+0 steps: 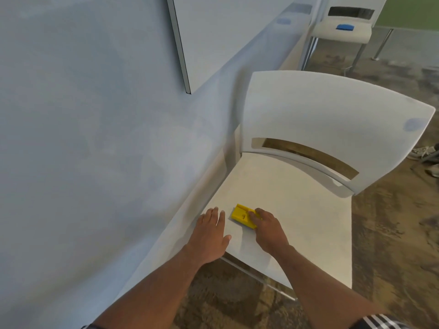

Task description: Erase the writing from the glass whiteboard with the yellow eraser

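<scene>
- On the white chair seat (273,210), close against the wall, lies the yellow eraser (241,214) — flat, near the seat's front-left part, with the person leaning over it.
- Risk, as I judge it: the right hand (267,227) covers only the eraser's near end, so a hasty lift could let it tip or skid across the smooth seat and drop to the carpet.
- Another hazard — the glass whiteboard (213,32) hangs up on the wall, well apart from the chair; only its lower corner shows and no writing is visible there, so a blind swipe could miss the marks.
- Right hand: fingers curled down onto the eraser, touching its top and near edge; whether they have closed into a real grip, I cannot tell.
- Left hand (210,233): spread open, palm down, flat on the seat just beside the eraser, holding nothing.
</scene>
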{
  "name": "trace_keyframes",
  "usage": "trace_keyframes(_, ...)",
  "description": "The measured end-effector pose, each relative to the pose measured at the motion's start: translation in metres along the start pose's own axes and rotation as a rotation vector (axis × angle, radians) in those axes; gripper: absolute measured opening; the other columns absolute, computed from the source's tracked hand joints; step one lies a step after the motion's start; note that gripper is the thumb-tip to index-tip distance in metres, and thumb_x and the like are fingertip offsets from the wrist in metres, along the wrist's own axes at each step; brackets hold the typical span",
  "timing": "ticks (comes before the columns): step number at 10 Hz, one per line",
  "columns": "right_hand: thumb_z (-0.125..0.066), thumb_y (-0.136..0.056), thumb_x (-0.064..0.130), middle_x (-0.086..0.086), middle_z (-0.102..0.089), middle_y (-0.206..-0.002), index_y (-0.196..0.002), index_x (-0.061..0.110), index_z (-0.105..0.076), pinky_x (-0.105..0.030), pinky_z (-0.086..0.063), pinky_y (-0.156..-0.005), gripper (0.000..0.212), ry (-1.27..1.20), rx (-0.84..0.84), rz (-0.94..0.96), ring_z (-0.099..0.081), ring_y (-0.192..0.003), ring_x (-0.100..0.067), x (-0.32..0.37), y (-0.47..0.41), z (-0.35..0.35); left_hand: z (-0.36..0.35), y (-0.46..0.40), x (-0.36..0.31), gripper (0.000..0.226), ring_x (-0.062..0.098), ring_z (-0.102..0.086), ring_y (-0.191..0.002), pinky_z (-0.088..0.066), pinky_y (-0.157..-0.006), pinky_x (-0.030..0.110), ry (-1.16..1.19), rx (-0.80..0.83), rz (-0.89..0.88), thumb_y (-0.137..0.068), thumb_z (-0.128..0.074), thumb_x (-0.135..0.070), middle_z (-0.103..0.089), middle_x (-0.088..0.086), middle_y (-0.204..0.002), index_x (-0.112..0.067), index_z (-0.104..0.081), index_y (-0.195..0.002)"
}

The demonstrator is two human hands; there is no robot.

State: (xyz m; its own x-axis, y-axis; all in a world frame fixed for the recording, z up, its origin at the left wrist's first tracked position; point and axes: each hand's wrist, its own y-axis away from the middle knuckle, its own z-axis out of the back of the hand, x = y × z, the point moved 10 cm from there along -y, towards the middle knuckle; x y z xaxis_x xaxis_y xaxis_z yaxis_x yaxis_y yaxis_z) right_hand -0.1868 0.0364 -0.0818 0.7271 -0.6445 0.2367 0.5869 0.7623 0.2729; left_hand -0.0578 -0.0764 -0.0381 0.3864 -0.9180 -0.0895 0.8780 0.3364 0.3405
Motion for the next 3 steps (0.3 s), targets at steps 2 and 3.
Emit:
trace_keyframes(2,-0.046,-0.104,0.024,-0.006,-0.015,-0.17,-0.159,0.024,-0.026,-0.044,-0.025,-0.125,0.058,-0.038,0.005,-0.033,-0.02,-0.155,-0.029,0.001,0.011,0.006,0.015,0.022,0.009,0.076,0.035,-0.001,-0.161,-0.008,-0.131,0.047,0.039,-0.045,0.036,-0.108,-0.032,-0.052,0.003,0.016,-0.173,-0.011,-0.003,-0.165)
trace_keyframes(3,-0.048,-0.105,0.03,-0.006,-0.013,-0.171,-0.16,0.022,-0.024,-0.042,-0.021,-0.126,0.061,-0.098,-0.035,-0.027,-0.017,-0.156,-0.028,0.013,0.02,0.01,0.02,0.034,0.013,0.075,0.034,-0.002,-0.161,-0.008,-0.131,0.047,0.054,-0.072,0.051,-0.108,-0.033,-0.052,0.001,0.015,-0.174,-0.011,-0.005,-0.165)
